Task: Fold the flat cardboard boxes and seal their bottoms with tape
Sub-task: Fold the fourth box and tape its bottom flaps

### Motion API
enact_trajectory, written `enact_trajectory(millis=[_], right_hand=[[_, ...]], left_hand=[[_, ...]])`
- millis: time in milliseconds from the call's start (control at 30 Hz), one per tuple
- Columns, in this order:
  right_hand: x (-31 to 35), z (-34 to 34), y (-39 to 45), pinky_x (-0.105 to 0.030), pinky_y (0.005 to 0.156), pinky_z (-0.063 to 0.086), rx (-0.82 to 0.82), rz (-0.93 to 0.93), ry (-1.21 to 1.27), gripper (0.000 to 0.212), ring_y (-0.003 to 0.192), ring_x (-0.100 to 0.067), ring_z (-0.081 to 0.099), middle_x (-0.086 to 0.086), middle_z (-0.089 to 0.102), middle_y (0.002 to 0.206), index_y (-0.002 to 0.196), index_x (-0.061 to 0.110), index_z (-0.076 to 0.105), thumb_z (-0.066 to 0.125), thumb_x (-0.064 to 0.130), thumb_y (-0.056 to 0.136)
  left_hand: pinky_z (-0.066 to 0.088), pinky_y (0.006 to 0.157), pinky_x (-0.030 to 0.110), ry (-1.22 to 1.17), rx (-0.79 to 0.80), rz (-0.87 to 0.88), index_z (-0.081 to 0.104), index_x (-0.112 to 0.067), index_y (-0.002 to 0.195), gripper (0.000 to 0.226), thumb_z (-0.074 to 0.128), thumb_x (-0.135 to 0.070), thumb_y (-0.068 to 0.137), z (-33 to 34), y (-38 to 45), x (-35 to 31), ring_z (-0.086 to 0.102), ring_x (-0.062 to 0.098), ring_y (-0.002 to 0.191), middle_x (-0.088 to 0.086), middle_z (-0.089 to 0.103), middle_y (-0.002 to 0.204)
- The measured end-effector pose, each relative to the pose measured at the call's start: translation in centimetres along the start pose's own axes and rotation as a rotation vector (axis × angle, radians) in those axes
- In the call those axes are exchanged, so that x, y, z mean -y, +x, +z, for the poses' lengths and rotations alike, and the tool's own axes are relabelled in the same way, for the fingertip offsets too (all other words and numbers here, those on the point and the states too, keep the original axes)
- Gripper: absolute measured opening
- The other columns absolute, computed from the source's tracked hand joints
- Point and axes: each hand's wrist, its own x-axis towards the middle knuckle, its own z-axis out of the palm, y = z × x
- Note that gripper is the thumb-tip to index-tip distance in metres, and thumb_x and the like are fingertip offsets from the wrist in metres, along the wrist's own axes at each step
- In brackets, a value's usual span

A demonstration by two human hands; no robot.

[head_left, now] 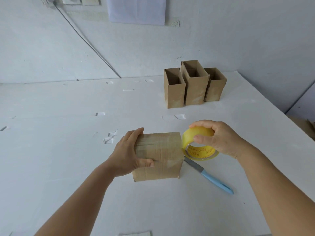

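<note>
A brown cardboard box (163, 154) stands upside down on the white table (68, 167), its bottom flaps facing up with clear tape running across them. My left hand (127, 154) presses on the box's left side, fingers over the far edge and thumb on the near face. My right hand (213, 138) holds a yellow tape roll (197, 147) against the box's right edge, where the tape goes down the side. Three folded boxes (194, 84) stand open side up at the back right.
A knife with a blue handle (216, 181) lies on the table just right of the box, its blade partly under the tape roll. The table's right edge runs diagonally at the far right. A cable (85, 41) hangs down the wall behind.
</note>
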Motion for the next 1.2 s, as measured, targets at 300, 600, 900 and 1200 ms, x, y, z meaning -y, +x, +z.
enact_trajectory(millis=[300,600,900,1200], right_hand=[[-1.4,1.0,0.2,-0.025,0.078,0.048,-0.023,0.024,0.062,0.037,0.095,-0.015,0.061,0.007,0.066,0.099,0.099,0.041,0.068,0.07,0.044,0.062],[-1.0,1.2,0.4,-0.027,0.083,0.049,-0.028,0.001,0.054,0.033,0.1,-0.014,0.059,0.009,0.063,0.108,0.094,0.043,0.067,0.069,0.041,0.061],[-2.0,0.8,0.1,-0.018,0.088,0.043,0.039,-0.02,-0.011,0.024,0.105,0.002,0.056,0.022,0.061,0.113,0.104,0.05,0.061,0.056,0.051,0.08],[-4.4,1.4,0.8,-0.034,0.099,0.042,0.085,0.078,-0.412,0.026,0.109,-0.015,0.054,0.009,0.057,0.113,0.112,0.049,0.06,0.054,0.053,0.086]], left_hand=[[-0.008,0.118,0.042,0.528,0.18,0.007,-0.007,-0.026,0.152,0.123,0.03,-0.09,0.053,-0.8,0.1,-2.2,-0.003,0.011,0.144,-0.011,0.009,0.153],[-0.009,0.119,0.045,0.785,0.308,0.217,-0.016,-0.01,0.15,0.113,0.043,-0.076,0.08,1.8,2.3,-7.0,-0.02,0.016,0.146,0.002,-0.013,0.161],[0.017,0.112,0.035,0.704,0.145,0.33,0.004,-0.012,0.153,0.101,0.044,-0.07,0.081,5.1,3.8,-8.8,0.026,0.021,0.135,0.001,0.029,0.148],[0.012,0.113,0.034,0.69,0.175,0.305,0.006,-0.016,0.152,0.095,0.046,-0.067,0.082,5.3,3.8,-8.6,0.022,0.019,0.135,-0.001,0.026,0.148]])
